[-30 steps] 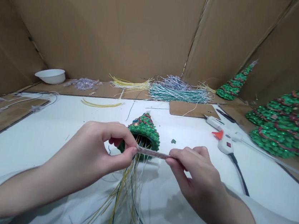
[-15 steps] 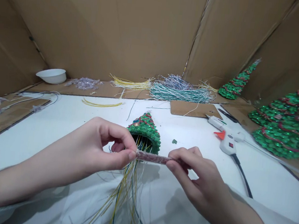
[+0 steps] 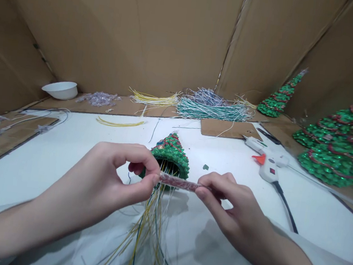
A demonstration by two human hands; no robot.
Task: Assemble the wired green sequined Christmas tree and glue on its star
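Head view: both hands stretch a glittery red strip (image 3: 179, 182) before a small green tree (image 3: 171, 154).
Left hand (image 3: 117, 177) and right hand (image 3: 223, 195) each pinch one end in a closed grip, holding it taut above the worktop (image 3: 66, 145), over trailing wires (image 3: 149, 231).

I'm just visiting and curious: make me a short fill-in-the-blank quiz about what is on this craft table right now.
1. Both hands pinch the ends of a thin reddish strip in front of a small ____ tree.
2. The bowl at the far left is ____.
3. The glue gun lies nearer the ____ hand than the left hand.

Missing words: green; white; right
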